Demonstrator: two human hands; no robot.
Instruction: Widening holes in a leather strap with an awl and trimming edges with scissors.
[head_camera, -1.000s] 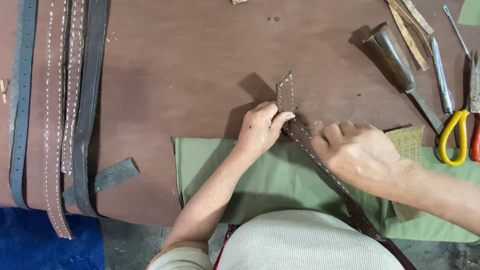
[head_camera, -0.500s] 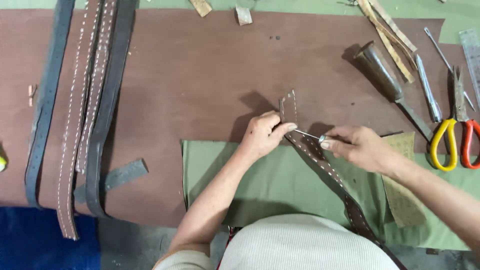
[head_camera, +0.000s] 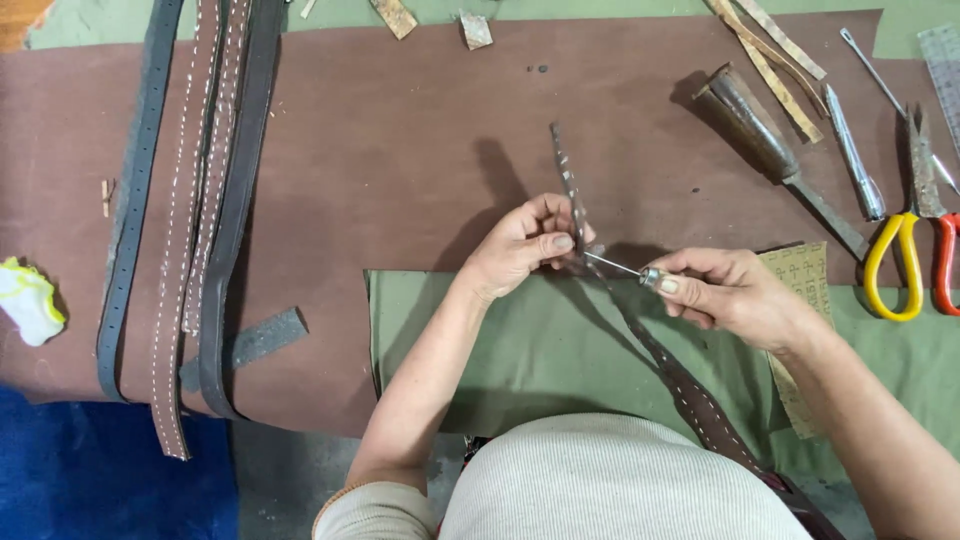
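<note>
Finished stitched straps (head_camera: 190, 230) lie at the far left, out of the way. At centre the left hand (head_camera: 520, 245) pinches the brown leather strap (head_camera: 572, 190) upright, seemingly to steady it for the awl (head_camera: 625, 268), which the right hand (head_camera: 725, 295) grips with fingers pressed together. The awl's tip is hidden at the strap, whose near end runs out of view.

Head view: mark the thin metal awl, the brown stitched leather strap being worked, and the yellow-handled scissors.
thin metal awl (head_camera: 612, 264), head view, mid-shaft.
brown stitched leather strap (head_camera: 566, 170), head view, raised end above left hand (head_camera: 520, 245).
yellow-handled scissors (head_camera: 897, 268), head view, yellow loop handle.
</note>
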